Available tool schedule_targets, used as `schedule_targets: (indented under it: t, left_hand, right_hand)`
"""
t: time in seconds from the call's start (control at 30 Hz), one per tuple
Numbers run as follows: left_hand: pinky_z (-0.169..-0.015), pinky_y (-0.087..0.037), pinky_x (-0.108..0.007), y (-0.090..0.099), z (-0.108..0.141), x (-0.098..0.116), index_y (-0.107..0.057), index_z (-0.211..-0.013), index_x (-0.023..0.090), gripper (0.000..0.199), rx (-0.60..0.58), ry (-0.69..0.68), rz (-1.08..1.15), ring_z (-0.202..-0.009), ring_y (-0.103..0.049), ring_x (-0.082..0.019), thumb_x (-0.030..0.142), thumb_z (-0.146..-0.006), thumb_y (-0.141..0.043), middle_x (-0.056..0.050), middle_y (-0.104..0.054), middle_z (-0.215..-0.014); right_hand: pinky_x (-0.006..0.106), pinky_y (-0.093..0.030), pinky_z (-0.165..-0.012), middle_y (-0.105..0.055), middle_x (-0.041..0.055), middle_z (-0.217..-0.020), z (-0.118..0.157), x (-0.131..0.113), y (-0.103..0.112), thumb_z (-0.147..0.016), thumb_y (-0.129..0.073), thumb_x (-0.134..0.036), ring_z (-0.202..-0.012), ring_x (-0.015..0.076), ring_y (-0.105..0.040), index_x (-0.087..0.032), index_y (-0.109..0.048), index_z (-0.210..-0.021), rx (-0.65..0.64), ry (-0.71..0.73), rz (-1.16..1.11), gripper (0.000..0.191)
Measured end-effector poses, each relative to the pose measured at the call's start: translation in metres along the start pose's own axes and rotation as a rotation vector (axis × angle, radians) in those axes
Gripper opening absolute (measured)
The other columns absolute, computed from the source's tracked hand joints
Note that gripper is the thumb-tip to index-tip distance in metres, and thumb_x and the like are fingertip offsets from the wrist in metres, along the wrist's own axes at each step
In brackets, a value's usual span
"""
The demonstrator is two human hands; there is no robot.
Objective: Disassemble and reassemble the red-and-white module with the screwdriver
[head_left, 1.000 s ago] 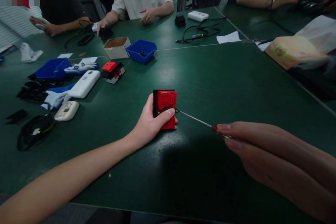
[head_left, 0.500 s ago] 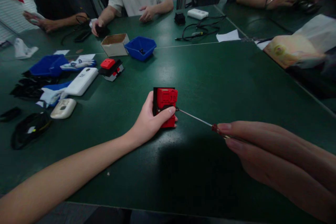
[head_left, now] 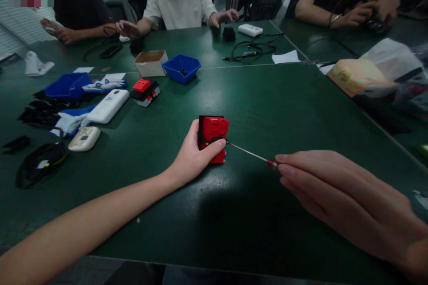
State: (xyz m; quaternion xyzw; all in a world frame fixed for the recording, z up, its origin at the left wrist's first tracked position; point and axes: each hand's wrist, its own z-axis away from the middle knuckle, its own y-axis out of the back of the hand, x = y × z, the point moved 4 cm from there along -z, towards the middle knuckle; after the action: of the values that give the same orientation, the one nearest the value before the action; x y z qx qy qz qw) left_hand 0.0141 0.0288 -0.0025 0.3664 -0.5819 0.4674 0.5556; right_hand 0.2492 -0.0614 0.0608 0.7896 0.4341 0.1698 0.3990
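Observation:
My left hand [head_left: 195, 149] is closed around a red and black plastic block [head_left: 215, 128], holding it on edge on the green table with the thumb across its front. In my right hand [head_left: 334, 187] is a screwdriver [head_left: 249, 151], its red handle pinched between thumb and fingers. The thin metal shaft points left, and its tip meets the block's right side beside my left thumb, at a small dark fitting. Whether the tip sits in a screw is too small to tell. Most of the handle is hidden by my fingers.
A similar red, black and grey block [head_left: 145, 92] stands left of centre. Behind it are a cardboard box [head_left: 151, 67] and a blue bin [head_left: 181, 71]. Gloves, white devices and a coiled cable [head_left: 42, 164] lie at left. A plastic bag [head_left: 388, 67] lies right; several people sit around the table.
The view has shifted slightly. My right hand has turned a little around the screwdriver handle, while my left hand keeps its hold. The person opposite has lifted both hands and spread them apart.

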Motion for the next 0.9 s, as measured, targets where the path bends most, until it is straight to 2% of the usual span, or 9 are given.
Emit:
schedule_targets:
  t: [0.13,0.2,0.37,0.53,0.6,0.7,0.8,0.9]
  left_hand:
    - [-0.068,-0.068,-0.032,-0.001,0.000,0.002,-0.051,-0.116,0.019,0.046,0.016,-0.024,-0.033,-0.079,-0.073,-0.017,0.034,-0.085,-0.081,-0.005,-0.066,-0.106]
    - [-0.067,-0.068,-0.032,-0.001,0.000,0.002,-0.051,-0.115,0.019,0.046,0.016,-0.020,-0.028,-0.079,-0.073,-0.017,0.034,-0.085,-0.081,-0.005,-0.066,-0.104]
    - [-0.066,-0.068,-0.031,0.001,0.000,-0.001,-0.049,-0.117,0.021,0.046,0.024,0.007,0.013,-0.077,-0.074,-0.017,0.035,-0.086,-0.081,-0.003,-0.066,-0.102]
    - [-0.067,-0.068,-0.030,0.001,0.001,-0.003,-0.050,-0.116,0.020,0.046,0.007,0.011,0.010,-0.079,-0.074,-0.016,0.034,-0.086,-0.082,-0.003,-0.067,-0.102]
    - [-0.068,-0.068,-0.030,0.002,0.001,-0.004,-0.050,-0.117,0.020,0.045,0.006,0.022,0.013,-0.079,-0.075,-0.016,0.035,-0.087,-0.081,-0.003,-0.067,-0.102]
    - [-0.068,-0.068,-0.030,0.002,0.000,-0.004,-0.050,-0.118,0.021,0.047,0.019,0.026,0.016,-0.079,-0.075,-0.016,0.036,-0.087,-0.081,-0.003,-0.067,-0.104]
    - [-0.068,-0.068,-0.031,0.001,-0.001,-0.003,-0.049,-0.119,0.021,0.049,0.028,0.026,0.010,-0.079,-0.076,-0.017,0.037,-0.087,-0.082,-0.003,-0.066,-0.104]
    - [-0.068,-0.068,-0.031,0.002,-0.003,-0.003,-0.050,-0.120,0.021,0.049,0.046,0.036,0.000,-0.079,-0.075,-0.017,0.038,-0.087,-0.081,-0.003,-0.066,-0.103]
  right_hand:
    - [0.036,-0.058,-0.074,-0.073,0.0103,-0.097,-0.016,-0.003,-0.006,-0.101,-0.057,-0.007,-0.087,0.0212,-0.068,-0.008,-0.064,-0.121,0.005,0.101,0.137,0.021]
    - [0.037,-0.055,-0.070,-0.071,0.0100,-0.093,-0.020,-0.003,-0.010,-0.103,-0.056,-0.012,-0.083,0.0211,-0.064,-0.006,-0.063,-0.119,0.021,0.136,0.174,0.019]
    - [0.040,-0.053,-0.073,-0.071,0.0105,-0.098,-0.018,-0.005,-0.016,-0.099,-0.057,-0.007,-0.087,0.0240,-0.062,-0.009,-0.065,-0.119,0.039,0.172,0.209,0.022]
    - [0.037,-0.051,-0.071,-0.070,0.0084,-0.088,-0.018,-0.005,-0.018,-0.099,-0.055,-0.005,-0.079,0.0208,-0.059,-0.008,-0.065,-0.115,0.042,0.147,0.117,0.019]
    - [0.038,-0.051,-0.074,-0.071,0.0106,-0.092,-0.017,-0.004,-0.017,-0.099,-0.055,-0.006,-0.085,0.0223,-0.060,-0.008,-0.065,-0.114,0.066,0.124,0.119,0.018]
    - [0.040,-0.051,-0.077,-0.073,0.0124,-0.099,-0.018,-0.005,-0.018,-0.100,-0.053,-0.006,-0.090,0.0241,-0.061,-0.008,-0.064,-0.117,0.036,0.156,0.124,0.021]
    - [0.038,-0.050,-0.071,-0.071,0.0088,-0.089,-0.022,-0.004,-0.018,-0.101,-0.052,-0.007,-0.078,0.0207,-0.059,-0.007,-0.063,-0.117,0.025,0.163,0.101,0.019]
    - [0.034,-0.051,-0.070,-0.070,0.0075,-0.086,-0.030,0.002,-0.016,-0.101,-0.054,-0.009,-0.074,0.0187,-0.061,-0.008,-0.062,-0.114,0.065,0.079,0.080,0.015]
